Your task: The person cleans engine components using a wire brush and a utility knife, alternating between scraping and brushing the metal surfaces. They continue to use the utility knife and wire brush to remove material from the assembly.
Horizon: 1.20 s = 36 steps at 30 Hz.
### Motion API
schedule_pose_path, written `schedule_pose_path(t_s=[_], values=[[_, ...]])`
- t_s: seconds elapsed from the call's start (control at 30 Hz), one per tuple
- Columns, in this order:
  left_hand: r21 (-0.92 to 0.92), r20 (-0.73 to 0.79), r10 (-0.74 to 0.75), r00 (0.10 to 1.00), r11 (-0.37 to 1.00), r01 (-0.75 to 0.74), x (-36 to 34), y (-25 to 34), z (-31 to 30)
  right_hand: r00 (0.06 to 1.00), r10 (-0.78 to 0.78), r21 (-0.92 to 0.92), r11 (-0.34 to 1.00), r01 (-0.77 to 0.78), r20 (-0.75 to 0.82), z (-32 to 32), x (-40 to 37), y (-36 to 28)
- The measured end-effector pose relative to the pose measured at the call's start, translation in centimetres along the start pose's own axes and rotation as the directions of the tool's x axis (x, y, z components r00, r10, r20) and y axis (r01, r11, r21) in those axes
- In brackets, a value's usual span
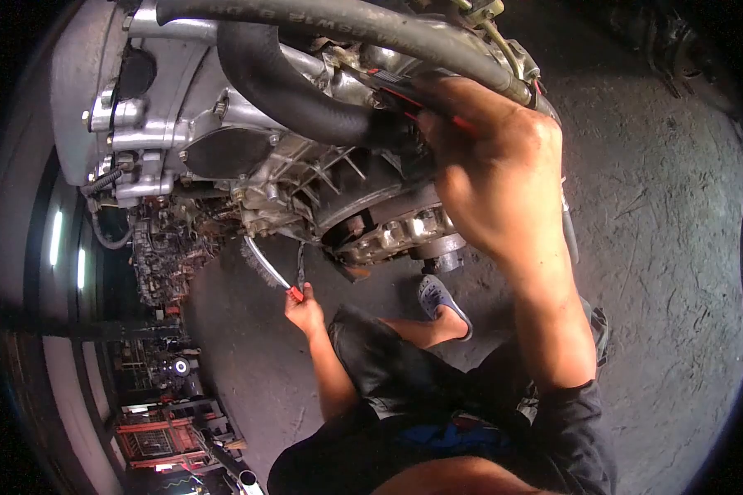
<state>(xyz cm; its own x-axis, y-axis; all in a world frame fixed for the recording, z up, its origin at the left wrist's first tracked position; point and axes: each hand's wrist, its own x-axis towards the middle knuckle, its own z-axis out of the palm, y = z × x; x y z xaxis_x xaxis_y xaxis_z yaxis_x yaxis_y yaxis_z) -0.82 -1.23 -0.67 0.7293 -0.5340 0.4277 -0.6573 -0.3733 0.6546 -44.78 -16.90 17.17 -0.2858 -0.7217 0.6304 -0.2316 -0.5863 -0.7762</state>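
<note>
A large metal engine fills the upper middle of the view, with a thick black hose curving across it. My right hand is closed around a red-and-black handled tool at the engine's upper side, beside the hose; the tool's tip is hard to make out. Lower down, my left hand grips the red part of a wire brush with a curved silver back and dark bristles. The brush's far end points up toward the engine's underside.
A long grey hose crosses above the engine. Below it is the dark, scuffed floor, with my sandalled foot under the engine. More engine parts lie at the left, and a red metal rack stands at lower left.
</note>
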Motion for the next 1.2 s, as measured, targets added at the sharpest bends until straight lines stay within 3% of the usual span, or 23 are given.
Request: schedule_pose_path(t_s=[0.07, 0.2, 0.3, 0.4, 0.5, 0.67, 0.9, 1.1, 1.2], values=[[-0.022, -0.022, 0.053, 0.998, 0.998, -0.053, 0.0, -0.1, 0.1, 1.000, 0.020, 0.035, 0.999, -0.020, -0.010, -0.3, 0.0, -0.4], [-0.063, 0.017, -0.041, 0.999, 0.997, 0.042, -0.8, 2.6, -0.2, 0.999, 0.028, 0.041, 0.999, -0.029, 0.025, -0.3, 0.0, -0.2], [-0.048, 0.011, -0.034, 0.999, 0.998, 0.034, -0.6, 1.8, -0.3, 0.996, -0.038, 0.065, 0.997, 0.044, -0.079, 0.0, 0.1, -0.4], [-0.054, -0.003, -0.035, 0.999, 0.998, 0.035, 0.1, -0.2, 0.0, 1.000, -0.020, -0.022, 1.000, 0.021, 0.024, -0.6, 0.1, -0.5], [-0.071, -0.010, -0.029, 1.000, 0.997, 0.028, 0.5, -1.3, 0.1, 1.000, 0.012, 0.029, 1.000, -0.011, -0.019, -0.4, 0.0, -0.5], [-0.068, 0.015, -0.077, 0.997, 0.995, 0.078, 0.3, -0.8, 0.0, 0.999, 0.022, -0.071, 0.997, -0.019, 0.039, -0.8, 0.0, -0.8], [-0.032, 0.003, -0.017, 1.000, 0.999, 0.017, 0.4, -1.2, -0.1, 1.000, -0.004, 0.025, 1.000, 0.005, -0.023, -0.2, 0.0, -0.2], [0.004, -0.004, -0.010, 1.000, 1.000, 0.011, 0.0, 0.0, -0.1, 0.999, -0.003, -0.054, 0.999, 0.005, 0.033, -0.7, 0.1, -0.4], [0.055, -0.003, 0.039, 0.999, 0.998, -0.039, 0.4, -0.6, -0.1, 0.998, -0.027, 0.016, 0.999, 0.028, -0.051, -0.5, -0.1, -0.8]])
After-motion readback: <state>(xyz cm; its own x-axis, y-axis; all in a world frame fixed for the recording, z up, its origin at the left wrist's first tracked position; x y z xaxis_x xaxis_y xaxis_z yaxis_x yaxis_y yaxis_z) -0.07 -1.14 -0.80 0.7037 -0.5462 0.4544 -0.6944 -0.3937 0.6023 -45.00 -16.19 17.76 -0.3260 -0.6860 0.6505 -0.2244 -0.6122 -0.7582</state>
